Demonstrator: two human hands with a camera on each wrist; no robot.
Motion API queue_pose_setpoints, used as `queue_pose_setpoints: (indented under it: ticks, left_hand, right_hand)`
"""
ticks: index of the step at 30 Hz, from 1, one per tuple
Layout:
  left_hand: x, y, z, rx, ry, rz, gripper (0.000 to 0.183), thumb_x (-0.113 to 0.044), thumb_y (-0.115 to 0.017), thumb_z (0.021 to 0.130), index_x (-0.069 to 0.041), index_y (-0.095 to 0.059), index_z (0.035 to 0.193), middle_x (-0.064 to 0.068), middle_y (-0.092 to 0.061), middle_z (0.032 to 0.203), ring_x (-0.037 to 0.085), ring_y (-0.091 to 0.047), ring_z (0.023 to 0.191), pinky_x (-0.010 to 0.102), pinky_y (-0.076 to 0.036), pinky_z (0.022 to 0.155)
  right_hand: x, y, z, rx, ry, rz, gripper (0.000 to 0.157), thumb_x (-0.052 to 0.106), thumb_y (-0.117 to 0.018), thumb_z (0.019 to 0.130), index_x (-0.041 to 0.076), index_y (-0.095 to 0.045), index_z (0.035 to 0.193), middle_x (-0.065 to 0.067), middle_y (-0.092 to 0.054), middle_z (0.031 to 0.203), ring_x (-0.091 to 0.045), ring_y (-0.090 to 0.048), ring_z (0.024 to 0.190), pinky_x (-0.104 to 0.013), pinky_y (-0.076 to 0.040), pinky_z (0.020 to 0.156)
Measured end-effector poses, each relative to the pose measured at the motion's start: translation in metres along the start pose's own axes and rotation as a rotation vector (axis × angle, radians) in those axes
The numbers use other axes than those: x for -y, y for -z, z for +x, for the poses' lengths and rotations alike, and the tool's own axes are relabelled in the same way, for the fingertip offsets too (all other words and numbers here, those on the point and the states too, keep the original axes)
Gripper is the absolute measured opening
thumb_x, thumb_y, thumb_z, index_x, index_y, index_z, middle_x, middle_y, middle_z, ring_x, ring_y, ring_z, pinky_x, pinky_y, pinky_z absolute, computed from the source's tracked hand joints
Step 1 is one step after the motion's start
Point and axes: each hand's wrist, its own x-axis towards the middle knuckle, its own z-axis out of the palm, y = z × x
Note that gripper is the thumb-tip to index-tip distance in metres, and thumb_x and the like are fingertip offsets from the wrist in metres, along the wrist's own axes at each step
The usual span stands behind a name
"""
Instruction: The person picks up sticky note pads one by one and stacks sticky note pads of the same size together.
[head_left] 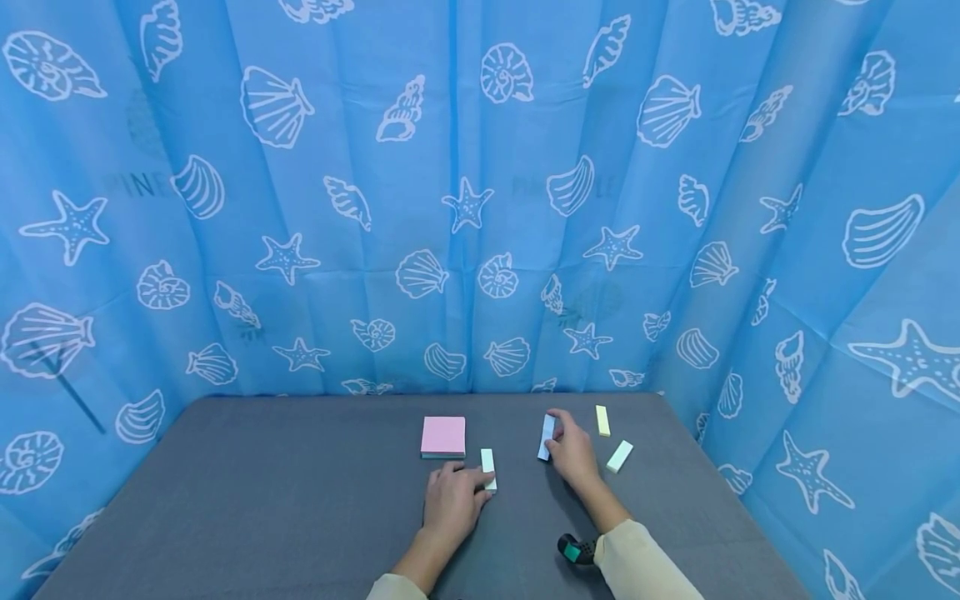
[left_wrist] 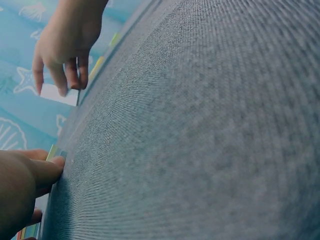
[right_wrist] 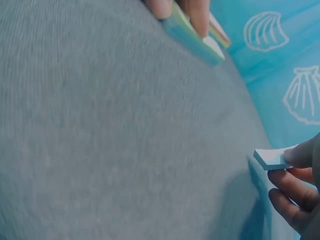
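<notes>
My left hand (head_left: 452,503) is at the near side of a narrow pale green sticky note pad (head_left: 487,463), pinching it between thumb and fingers on the table. To the right, my right hand (head_left: 574,451) grips a narrow light blue sticky note pad (head_left: 546,438) by its long sides. In the right wrist view this blue pad (right_wrist: 270,159) tilts above the cloth between thumb and fingers. Just beyond the left hand lies a square stack of sticky notes (head_left: 443,435), pink on top with a bluish-green layer underneath.
Right of the right hand lie a yellow narrow pad (head_left: 603,421) and another pale green one (head_left: 619,457). Grey cloth covers the table (head_left: 300,500). A blue curtain (head_left: 465,317) with white shell prints hangs along the back and right. A black band (head_left: 577,549) sits by the right cuff.
</notes>
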Motion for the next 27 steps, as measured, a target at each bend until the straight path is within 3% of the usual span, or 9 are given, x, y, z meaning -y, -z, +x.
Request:
queue_pose_setpoints:
  ticks: [11, 20, 27]
  left_hand:
    - [0.001, -0.002, 0.001, 0.005, -0.001, 0.016, 0.030, -0.030, -0.076, 0.083, -0.030, -0.074, 0.113, -0.005, -0.069, 0.117, 0.027, -0.056, 0.116, 0.051, -0.040, 0.095]
    - [0.001, -0.002, 0.002, 0.024, 0.022, 0.012, 0.030, -0.031, -0.077, 0.083, -0.030, -0.074, 0.113, -0.005, -0.069, 0.116, 0.027, -0.056, 0.115, 0.052, -0.040, 0.095]
    - [0.001, -0.001, 0.003, 0.026, 0.018, 0.011, 0.030, -0.031, -0.077, 0.083, -0.031, -0.074, 0.113, -0.005, -0.069, 0.117, 0.027, -0.057, 0.115, 0.053, -0.040, 0.095]
  right_hand:
    - [0.025, -0.008, -0.005, 0.039, -0.028, 0.195, 0.048, -0.006, -0.072, 0.081, 0.005, -0.058, 0.126, -0.007, -0.057, 0.084, -0.018, -0.057, 0.068, -0.032, -0.046, 0.058]
    - [0.038, -0.025, -0.008, 0.054, -0.024, 0.251, 0.048, -0.006, -0.073, 0.080, 0.005, -0.059, 0.124, -0.005, -0.058, 0.080, -0.016, -0.055, 0.065, -0.030, -0.046, 0.057]
    - [0.048, -0.036, -0.007, 0.083, -0.086, 0.367, 0.048, -0.008, -0.072, 0.080, 0.003, -0.059, 0.124, -0.006, -0.057, 0.078, -0.015, -0.053, 0.060, -0.030, -0.045, 0.053]
